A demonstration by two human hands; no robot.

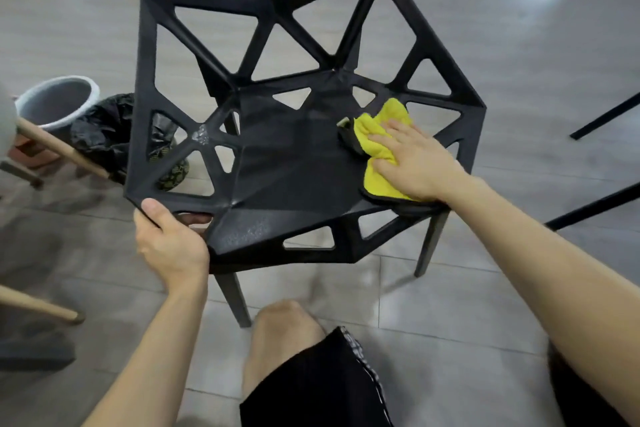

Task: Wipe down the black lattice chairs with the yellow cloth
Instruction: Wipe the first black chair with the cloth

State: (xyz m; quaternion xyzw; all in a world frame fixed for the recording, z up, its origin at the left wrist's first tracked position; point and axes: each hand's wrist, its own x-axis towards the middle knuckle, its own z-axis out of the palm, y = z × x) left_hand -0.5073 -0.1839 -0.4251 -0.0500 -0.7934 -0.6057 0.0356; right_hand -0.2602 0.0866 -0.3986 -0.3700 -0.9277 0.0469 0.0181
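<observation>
Down at the front-left corner, the left hand (169,243) clamps the black lattice chair (294,163) rim, likely steadying it. Further in, the right hand (412,159) lies flat and open, pressing the yellow cloth (375,146) onto the seat's right side. Beyond, a grey bucket (57,100) and black bin bag (104,135) sit left, not obstructing.

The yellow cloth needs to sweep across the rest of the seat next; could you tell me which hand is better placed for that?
Right. The right hand lies flat on the yellow cloth at the seat's right side, while the left hand grips the chair at its front left edge.
</observation>
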